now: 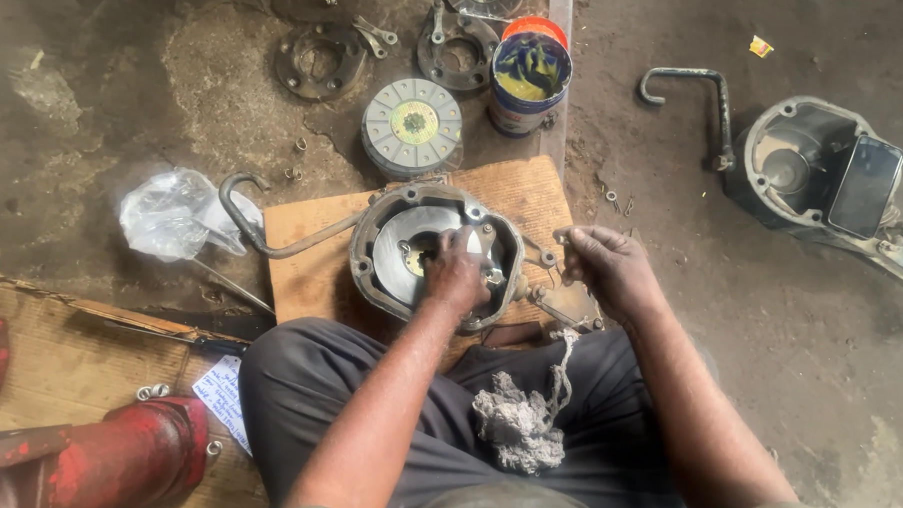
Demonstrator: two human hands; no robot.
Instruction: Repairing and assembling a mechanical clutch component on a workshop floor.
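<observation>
Both hands on a round metal housing, sat on a wooden board on the workshop floor.

Left hand (456, 274) is down inside the round housing (371, 266), fingers curled onto the shiny plate (402, 244) in the middle, so the housing sits all around it. Right hand (608, 270) is at 3 o'clock from the housing, closed on a small lever (549, 255) sticking off its side. Board (312, 249) underneath, a curved handle (257, 227) running out at 9 o'clock. Grooved disc (412, 125) at 12, grease tin (529, 78) at about 1, second housing (795, 161) well off at 2. Rag (521, 422) on the lap.
</observation>
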